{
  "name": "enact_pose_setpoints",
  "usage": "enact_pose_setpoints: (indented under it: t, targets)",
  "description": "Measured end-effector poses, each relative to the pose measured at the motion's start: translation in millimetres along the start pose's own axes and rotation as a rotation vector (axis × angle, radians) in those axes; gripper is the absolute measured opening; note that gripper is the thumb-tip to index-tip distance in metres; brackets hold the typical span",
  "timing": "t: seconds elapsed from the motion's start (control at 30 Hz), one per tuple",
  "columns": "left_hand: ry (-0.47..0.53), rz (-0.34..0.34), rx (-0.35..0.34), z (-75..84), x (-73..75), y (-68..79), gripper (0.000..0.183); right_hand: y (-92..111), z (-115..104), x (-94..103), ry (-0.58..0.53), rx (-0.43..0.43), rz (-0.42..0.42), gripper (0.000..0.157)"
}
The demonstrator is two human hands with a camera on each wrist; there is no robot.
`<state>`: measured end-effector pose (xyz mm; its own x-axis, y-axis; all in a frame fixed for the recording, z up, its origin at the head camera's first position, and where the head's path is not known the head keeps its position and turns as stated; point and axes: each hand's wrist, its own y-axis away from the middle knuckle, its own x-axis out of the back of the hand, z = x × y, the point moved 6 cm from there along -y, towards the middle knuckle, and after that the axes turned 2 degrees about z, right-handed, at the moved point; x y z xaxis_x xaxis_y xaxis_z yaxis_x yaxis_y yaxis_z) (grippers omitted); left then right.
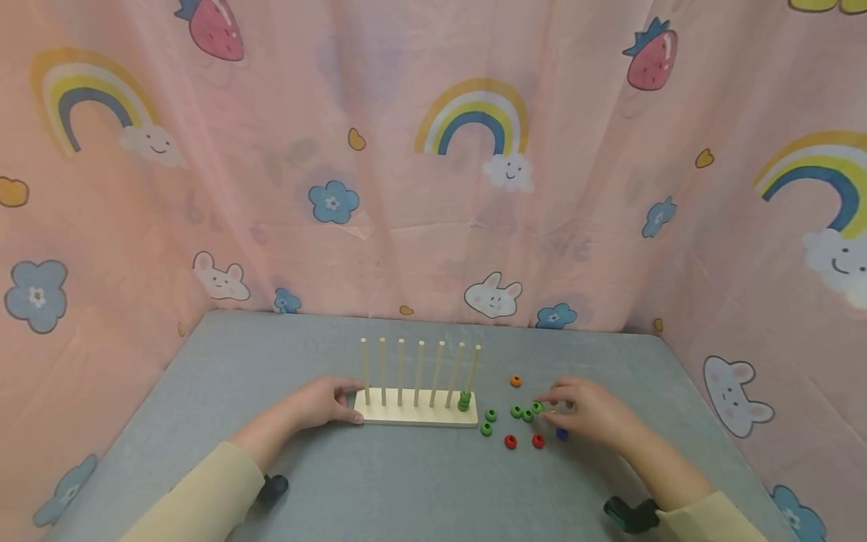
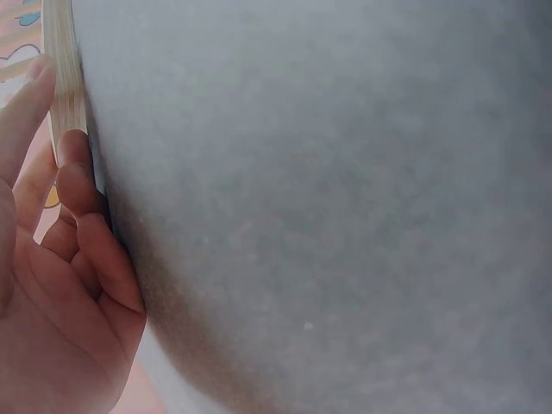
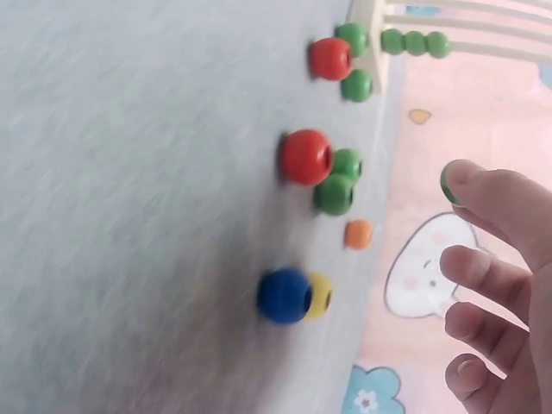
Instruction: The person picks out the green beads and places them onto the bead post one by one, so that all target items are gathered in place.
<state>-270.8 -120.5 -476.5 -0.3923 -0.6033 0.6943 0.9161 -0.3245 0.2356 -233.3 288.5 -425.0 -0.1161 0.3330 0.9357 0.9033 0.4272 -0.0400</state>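
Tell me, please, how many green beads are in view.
8: three green beads stacked on the rightmost peg, two by the right end of the pegboard, two farther right on the table, and one in the right hand's grip. That hand may hide others.

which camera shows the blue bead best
The right wrist view: the blue bead looks large there and nothing covers it, with the yellow bead partly hidden behind it. The head view shows it only small, beside the right hand. The left wrist view does not show it.

Lt soft, even | L wrist: tabletop (image 2: 345, 198) blurry, brownish shadow | R wrist: faint shadows
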Motion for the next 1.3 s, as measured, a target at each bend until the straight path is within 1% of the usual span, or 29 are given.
enact_pose_setpoints:
  t: [0.13,0.27,0.4,0.5,0.6,0.73,0.83,0.9,0.97,1.1,1.2,1.3]
  targets:
    - [0.004,0.003,0.000,0.2,0.1,0.0,0.061,-5.8,-7.3,2.7,-0.010,-0.056,0.034,0.023]
    - [0.007,0.003,-0.001,0.9,0.5,0.5,0.061,-12.1,-19.0,5.8,-0.011,-0.062,0.112,0.024]
    - [0.009,0.003,-0.008,0.8,0.9,-0.1,0.061,-17.3,-31.6,10.0,-0.051,-0.039,0.199,0.023]
    - [0.007,0.005,-0.009,-0.5,0.7,-1.2,0.061,-20.7,-40.9,14.3,-0.092,0.003,0.262,0.022]
    - [0.004,0.006,-0.006,-1.8,0.2,-2.0,0.061,-25.4,-48.7,18.7,-0.148,0.032,0.310,0.023]
    - [0.004,0.002,0.003,-2.8,-0.4,-2.0,0.061,-32.9,-57.2,26.4,-0.260,0.030,0.362,0.025]
    - [0.003,0.001,-0.001,-2.5,-0.3,-1.7,0.062,-38.5,-63.6,34.3,-0.314,0.049,0.419,0.025]
    - [0.003,0.003,-0.004,-2.7,-0.3,-1.8,0.062,-42.1,-68.3,39.0,-0.330,0.071,0.450,0.024]
    - [-0.001,0.007,-0.005,-3.1,-0.6,-2.1,0.062,-45.5,-72.6,42.7,-0.333,0.087,0.469,0.024]
    - [0.000,0.010,-0.004,-3.5,-1.1,-2.7,0.062,-50.9,-79.5,46.4,-0.354,0.117,0.482,0.025]
    - [-0.001,0.007,-0.008,-3.1,-1.4,-2.5,0.062,-54.1,-81.4,45.5,-0.374,0.124,0.479,0.026]
    - [-0.002,0.007,-0.007,-2.6,-1.5,-2.5,0.062,-56.1,-81.2,43.0,-0.383,0.113,0.471,0.026]
